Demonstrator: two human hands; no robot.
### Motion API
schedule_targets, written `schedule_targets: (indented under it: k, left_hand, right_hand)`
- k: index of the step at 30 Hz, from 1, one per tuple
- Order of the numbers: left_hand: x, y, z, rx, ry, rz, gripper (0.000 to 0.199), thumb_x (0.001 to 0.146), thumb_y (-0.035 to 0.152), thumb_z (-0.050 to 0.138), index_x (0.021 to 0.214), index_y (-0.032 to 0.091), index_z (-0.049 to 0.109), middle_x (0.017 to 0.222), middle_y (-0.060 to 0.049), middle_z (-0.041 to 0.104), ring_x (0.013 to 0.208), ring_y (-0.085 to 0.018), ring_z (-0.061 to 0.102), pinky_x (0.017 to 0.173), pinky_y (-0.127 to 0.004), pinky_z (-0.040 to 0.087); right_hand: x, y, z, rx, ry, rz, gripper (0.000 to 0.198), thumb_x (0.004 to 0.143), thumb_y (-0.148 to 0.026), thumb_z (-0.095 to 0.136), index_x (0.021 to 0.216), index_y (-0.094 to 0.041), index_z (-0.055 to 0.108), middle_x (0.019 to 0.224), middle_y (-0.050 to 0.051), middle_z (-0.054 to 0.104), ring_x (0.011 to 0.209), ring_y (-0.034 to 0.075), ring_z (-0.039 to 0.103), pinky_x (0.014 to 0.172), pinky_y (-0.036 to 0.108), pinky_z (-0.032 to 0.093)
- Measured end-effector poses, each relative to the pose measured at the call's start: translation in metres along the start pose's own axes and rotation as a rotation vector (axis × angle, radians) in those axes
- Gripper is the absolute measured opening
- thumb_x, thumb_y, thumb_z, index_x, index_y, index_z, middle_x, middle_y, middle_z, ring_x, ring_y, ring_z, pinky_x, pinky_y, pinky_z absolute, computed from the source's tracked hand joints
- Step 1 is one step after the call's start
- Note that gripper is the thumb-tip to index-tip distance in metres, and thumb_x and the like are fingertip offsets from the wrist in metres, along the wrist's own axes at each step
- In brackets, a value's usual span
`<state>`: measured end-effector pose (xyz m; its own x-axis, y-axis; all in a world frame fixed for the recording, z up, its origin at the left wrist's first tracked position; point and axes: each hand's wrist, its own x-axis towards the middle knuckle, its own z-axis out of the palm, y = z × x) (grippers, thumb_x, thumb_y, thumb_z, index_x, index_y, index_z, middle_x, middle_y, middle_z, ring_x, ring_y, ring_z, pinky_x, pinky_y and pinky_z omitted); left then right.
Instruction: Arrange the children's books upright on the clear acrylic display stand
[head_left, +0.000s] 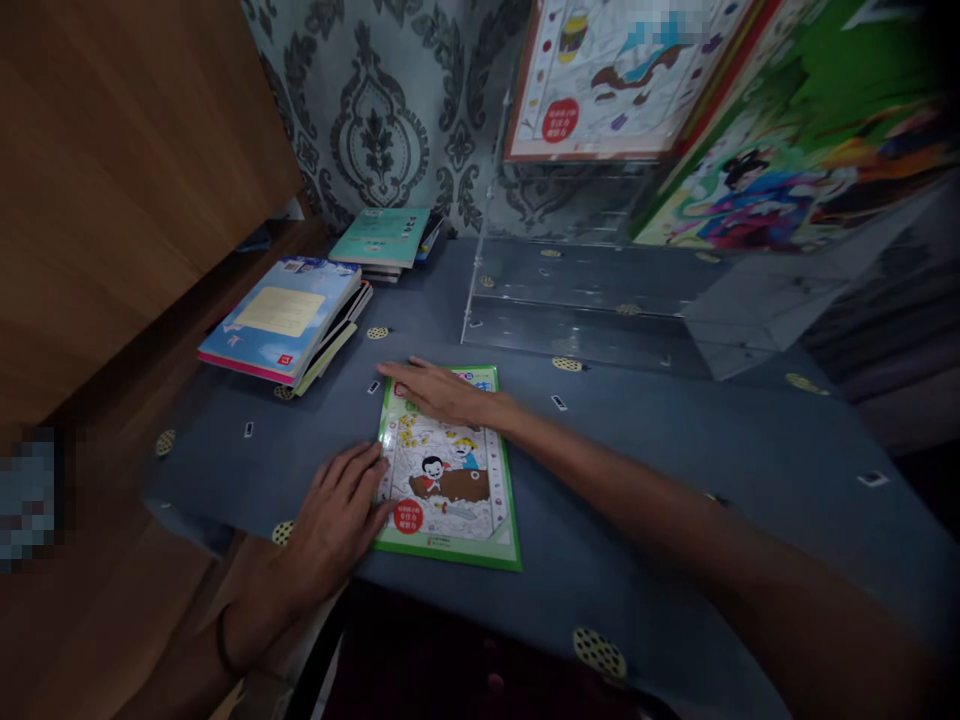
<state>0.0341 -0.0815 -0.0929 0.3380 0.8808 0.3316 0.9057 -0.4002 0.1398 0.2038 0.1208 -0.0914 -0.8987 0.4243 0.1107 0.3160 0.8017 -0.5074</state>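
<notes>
A green-bordered picture book point(450, 480) lies flat and closed near the front edge of the table, its cover showing cartoon figures and a red round badge. My right hand point(435, 388) rests palm down across its upper left part, fingers stretched out past the left edge and covering part of the title. Along the book's left side, my left hand point(341, 505) lies on the table, fingers extended and thumb touching the cover's lower left. Neither hand grips the book.
Stacked books point(277, 310) lie at the left, with a teal-covered pile point(382, 240) behind them. A clear acrylic stand point(570, 320) at the back holds upright picture books point(787, 180). The blue tablecloth point(637, 420) has pineapple prints. A wooden cabinet point(127, 180) stands left.
</notes>
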Motion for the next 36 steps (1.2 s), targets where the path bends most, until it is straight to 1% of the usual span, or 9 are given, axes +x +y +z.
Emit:
schedule_targets:
  k: [4, 7, 14, 17, 19, 22, 25, 29, 36]
  left_hand:
    - [-0.005, -0.007, -0.009, -0.033, -0.113, 0.091, 0.076, 0.088, 0.066, 0.056, 0.145, 0.018, 0.043, 0.144, -0.019, 0.055, 0.132, -0.035, 0.051, 0.105, -0.053, 0.047]
    - [-0.005, -0.014, -0.013, -0.011, -0.142, 0.148, 0.089, 0.085, 0.072, 0.054, 0.152, 0.016, 0.035, 0.148, -0.021, 0.050, 0.136, -0.037, 0.048, 0.107, -0.055, 0.045]
    - [0.006, -0.026, -0.019, -0.016, -0.216, 0.197, 0.077, 0.093, 0.061, 0.052, 0.154, 0.017, 0.033, 0.155, -0.019, 0.044, 0.142, -0.034, 0.041, 0.113, -0.053, 0.040]
    - [0.016, -0.029, -0.026, -0.055, -0.253, 0.194, 0.078, 0.088, 0.066, 0.057, 0.147, 0.018, 0.043, 0.150, -0.018, 0.049, 0.139, -0.035, 0.043, 0.112, -0.054, 0.040]
    - [0.029, -0.031, -0.030, -0.093, -0.282, 0.179, 0.066, 0.088, 0.066, 0.056, 0.136, 0.020, 0.054, 0.140, -0.015, 0.057, 0.131, -0.033, 0.050, 0.108, -0.052, 0.043]
    - [0.055, -0.036, -0.028, -0.107, -0.295, 0.104, 0.039, 0.101, 0.048, 0.044, 0.122, 0.021, 0.061, 0.123, -0.011, 0.064, 0.114, -0.028, 0.058, 0.098, -0.048, 0.048]
    - [0.085, -0.047, -0.013, -0.124, -0.235, 0.051, 0.035, 0.104, 0.029, 0.035, 0.130, 0.020, 0.057, 0.126, -0.011, 0.061, 0.116, -0.026, 0.056, 0.099, -0.047, 0.048]
    - [0.118, -0.068, 0.015, -0.198, -0.155, 0.066, 0.037, 0.102, 0.023, 0.038, 0.133, 0.018, 0.057, 0.132, -0.013, 0.059, 0.122, -0.026, 0.054, 0.105, -0.046, 0.045]
    - [0.136, -0.086, 0.033, -0.243, -0.089, 0.078, 0.033, 0.101, 0.027, 0.044, 0.125, 0.019, 0.066, 0.125, -0.011, 0.064, 0.117, -0.025, 0.058, 0.104, -0.045, 0.046]
  right_hand:
    - [0.000, 0.017, -0.008, 0.200, 0.045, 0.023, 0.047, 0.105, -0.021, 0.033, 0.153, -0.023, 0.036, 0.154, 0.006, 0.049, 0.142, 0.016, 0.045, 0.121, 0.045, 0.033]
    - [-0.002, 0.027, -0.012, 0.381, 0.088, 0.029, 0.045, 0.107, -0.029, 0.032, 0.151, -0.022, 0.038, 0.147, 0.009, 0.056, 0.136, 0.018, 0.052, 0.114, 0.045, 0.042]
    - [-0.004, 0.045, -0.013, 0.580, 0.161, 0.048, 0.043, 0.107, -0.034, 0.038, 0.145, -0.016, 0.044, 0.143, 0.015, 0.059, 0.131, 0.022, 0.057, 0.107, 0.047, 0.048]
    - [-0.007, 0.045, -0.013, 0.567, 0.202, 0.036, 0.041, 0.106, -0.029, 0.038, 0.143, -0.015, 0.046, 0.141, 0.016, 0.060, 0.130, 0.022, 0.057, 0.107, 0.047, 0.048]
    - [-0.012, 0.043, -0.013, 0.515, 0.235, 0.025, 0.039, 0.106, -0.028, 0.038, 0.141, -0.015, 0.048, 0.139, 0.015, 0.061, 0.129, 0.022, 0.058, 0.108, 0.047, 0.047]
    - [-0.024, 0.039, -0.012, 0.382, 0.287, 0.033, 0.037, 0.106, -0.027, 0.036, 0.138, -0.020, 0.052, 0.136, 0.011, 0.064, 0.127, 0.021, 0.059, 0.109, 0.047, 0.046]
    - [-0.041, 0.033, -0.011, 0.252, 0.299, 0.077, 0.038, 0.106, -0.025, 0.036, 0.139, -0.023, 0.053, 0.136, 0.009, 0.064, 0.127, 0.022, 0.059, 0.109, 0.049, 0.046]
    - [-0.059, 0.008, -0.003, 0.106, 0.248, 0.098, 0.041, 0.104, -0.023, 0.039, 0.143, -0.022, 0.050, 0.146, 0.011, 0.057, 0.136, 0.024, 0.051, 0.113, 0.053, 0.042]
    - [-0.061, -0.056, 0.015, -0.070, 0.023, -0.119, 0.042, 0.104, -0.026, 0.042, 0.142, -0.011, 0.051, 0.151, 0.014, 0.051, 0.147, 0.021, 0.038, 0.124, 0.045, 0.026]
